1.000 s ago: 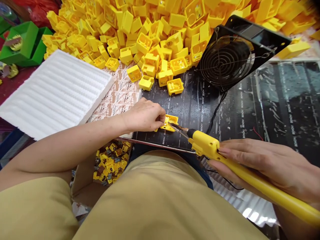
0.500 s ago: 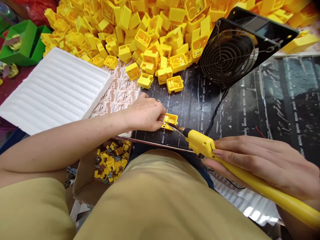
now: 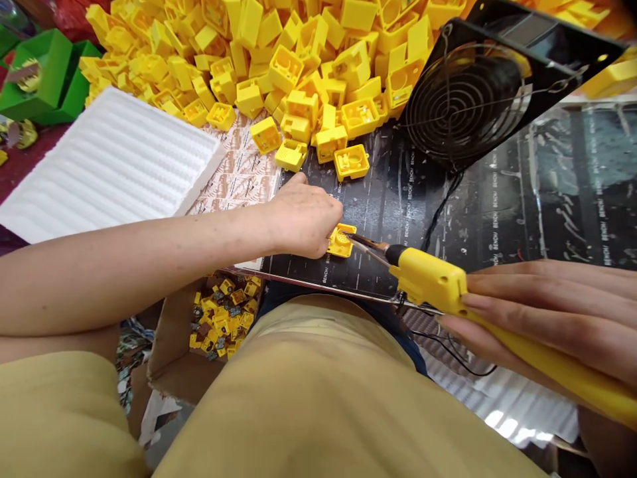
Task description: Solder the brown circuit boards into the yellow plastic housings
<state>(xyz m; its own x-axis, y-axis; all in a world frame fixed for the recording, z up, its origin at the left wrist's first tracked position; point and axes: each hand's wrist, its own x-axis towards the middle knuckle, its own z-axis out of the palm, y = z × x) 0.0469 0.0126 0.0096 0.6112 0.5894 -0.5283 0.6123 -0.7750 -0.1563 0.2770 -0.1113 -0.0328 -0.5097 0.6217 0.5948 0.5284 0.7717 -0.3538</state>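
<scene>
Tool (image 3: pixel 432 280) rightward, case (image 3: pixel 341 244) between hands (image 3: pixel 309 218) (image 3: pixel 552 307)

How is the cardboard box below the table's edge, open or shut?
Open: looking down into the cardboard box, you see small yellow parts inside.

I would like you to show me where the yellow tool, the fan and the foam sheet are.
Yellow tool (image 3: pixel 432 279), head view: on its thick front housing.
Fan (image 3: pixel 462 107), head view: on its round wire grille.
Foam sheet (image 3: pixel 117 166), head view: on its ridged white top.
</scene>
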